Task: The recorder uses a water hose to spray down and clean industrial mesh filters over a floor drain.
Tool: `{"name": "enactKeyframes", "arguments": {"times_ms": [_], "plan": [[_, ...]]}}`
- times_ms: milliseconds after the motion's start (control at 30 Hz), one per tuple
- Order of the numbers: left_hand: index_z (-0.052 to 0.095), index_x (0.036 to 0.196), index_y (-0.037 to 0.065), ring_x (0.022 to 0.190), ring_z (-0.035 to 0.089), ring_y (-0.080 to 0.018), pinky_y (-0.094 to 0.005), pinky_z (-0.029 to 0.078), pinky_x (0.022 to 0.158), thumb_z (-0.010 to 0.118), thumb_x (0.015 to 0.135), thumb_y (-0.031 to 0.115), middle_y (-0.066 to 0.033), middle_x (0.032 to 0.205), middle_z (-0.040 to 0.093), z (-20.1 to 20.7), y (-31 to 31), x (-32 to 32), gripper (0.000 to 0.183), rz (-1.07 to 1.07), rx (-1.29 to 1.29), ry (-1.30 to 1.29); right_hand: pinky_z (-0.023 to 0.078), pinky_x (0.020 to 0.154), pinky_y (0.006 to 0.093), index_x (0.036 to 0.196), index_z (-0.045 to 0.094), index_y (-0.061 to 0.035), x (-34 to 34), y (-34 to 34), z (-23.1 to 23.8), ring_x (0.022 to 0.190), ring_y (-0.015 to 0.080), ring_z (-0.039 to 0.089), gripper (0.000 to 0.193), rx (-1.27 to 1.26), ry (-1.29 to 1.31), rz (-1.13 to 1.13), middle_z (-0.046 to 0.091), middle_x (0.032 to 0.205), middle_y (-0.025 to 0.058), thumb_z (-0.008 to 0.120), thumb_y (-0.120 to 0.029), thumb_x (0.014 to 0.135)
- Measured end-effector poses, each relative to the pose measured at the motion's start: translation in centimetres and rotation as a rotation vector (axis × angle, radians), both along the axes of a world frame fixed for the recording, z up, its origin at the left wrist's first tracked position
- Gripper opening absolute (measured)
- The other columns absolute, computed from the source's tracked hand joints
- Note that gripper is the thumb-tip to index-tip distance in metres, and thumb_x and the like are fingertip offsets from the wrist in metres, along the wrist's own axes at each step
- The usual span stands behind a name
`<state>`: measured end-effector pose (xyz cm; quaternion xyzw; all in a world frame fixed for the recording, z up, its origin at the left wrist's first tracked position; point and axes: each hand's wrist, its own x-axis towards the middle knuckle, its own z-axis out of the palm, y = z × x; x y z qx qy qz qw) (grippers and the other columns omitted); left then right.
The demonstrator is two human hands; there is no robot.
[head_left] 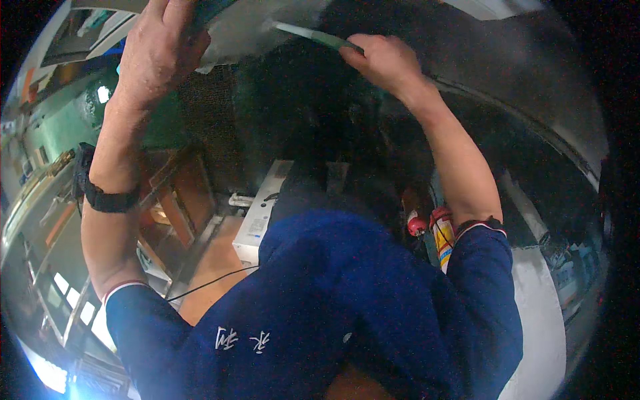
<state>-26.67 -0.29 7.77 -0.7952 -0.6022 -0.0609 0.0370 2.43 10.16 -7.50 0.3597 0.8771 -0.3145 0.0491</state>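
Near the top edge, slightly right of centre, my right hand is closed around the dark end of a slim, tapered tool with a pale front part. Its light tip points left toward a hazy grey surface; whether it touches cannot be told. At the upper left is my left hand, with its fingers bent and partly cut off by the frame. Next to its thumb a dark green piece shows, but what these fingers hold is unclear.
Below lies a white box-shaped unit on a brownish floor, beside wooden frames at left. Fire extinguishers, one with a yellow label, stand by my right elbow. A thin black cable runs near my left side.
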Motion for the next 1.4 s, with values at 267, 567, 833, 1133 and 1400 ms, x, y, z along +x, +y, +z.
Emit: {"name": "enactKeyframes", "arguments": {"times_ms": [267, 567, 833, 1133, 1400], "plan": [[0.035, 0.144, 0.0, 0.095, 0.057, -0.0443, -0.0492, 0.049, 0.08, 0.067, 0.069, -0.005, -0.0231, 0.111, 0.05, 1.3, -0.1, 2.4, 0.082, 0.085, -0.082, -0.006, 0.053, 0.072, 0.0519, 0.094, 0.068, -0.0125, 5.3, -0.7, 5.8, 0.082, 0.0431, 0.066, 0.034, 0.016, 0.049, -0.026, 0.069, 0.082, 0.0157, 0.055, -0.044, 0.097], [0.033, 0.149, 0.007, 0.109, 0.056, -0.0465, -0.0498, 0.051, 0.089, 0.071, 0.075, 0.002, -0.0238, 0.126, 0.05, -0.2, 0.3, -1.3, 0.083, 0.255, -0.091, -0.039, 0.051, 0.073, 0.0268, 0.111, 0.072, -0.0001, 18.0, -0.7, 18.8, 0.079, 0.0096, 0.063, 0.027, -0.092, 0.266, -0.403, 0.071, 0.086, 0.0064, 0.07, -0.021, 0.093], [0.032, 0.146, -0.003, 0.106, 0.054, -0.0493, -0.051, 0.049, 0.088, 0.067, 0.076, 0.0, -0.0285, 0.121, 0.047, 0.6, 0.9, -0.4, 0.078, 0.158, -0.049, -0.027, 0.047, 0.086, 0.0248, 0.111, 0.071, 0.004, 23.8, -1.7, 24.0, 0.091, 0.012, 0.062, 0.024, -0.153, 0.525, -0.667, 0.07, 0.1, 0.0042, 0.069, -0.012, 0.093], [0.032, 0.144, -0.003, 0.108, 0.055, -0.0481, -0.051, 0.049, 0.088, 0.073, 0.075, 0.003, -0.027, 0.123, 0.047, 1.3, -1.5, -0.1, 0.081, 0.141, -0.079, -0.017, 0.05, 0.082, 0.0321, 0.112, 0.069, 0.0002, 18.7, 0.7, 15.2, 0.088, 0.0197, 0.066, 0.039, -0.13, 0.063, -0.323, 0.071, 0.094, 0.0135, 0.063, -0.034, 0.096], [0.034, 0.145, 0.001, 0.106, 0.055, -0.0463, -0.0496, 0.05, 0.087, 0.072, 0.071, -0.003, -0.0248, 0.118, 0.05, 0.1, -3.2, -0.1, 0.083, 0.134, 0.006, -0.025, 0.05, 0.074, 0.042, 0.096, 0.068, 0.0021, 22.3, 0.2, -4.4, 0.08, 0.0282, 0.067, 0.042, -0.092, -0.112, -0.134, 0.067, 0.081, 0.0176, 0.059, -0.039, 0.095]]}}
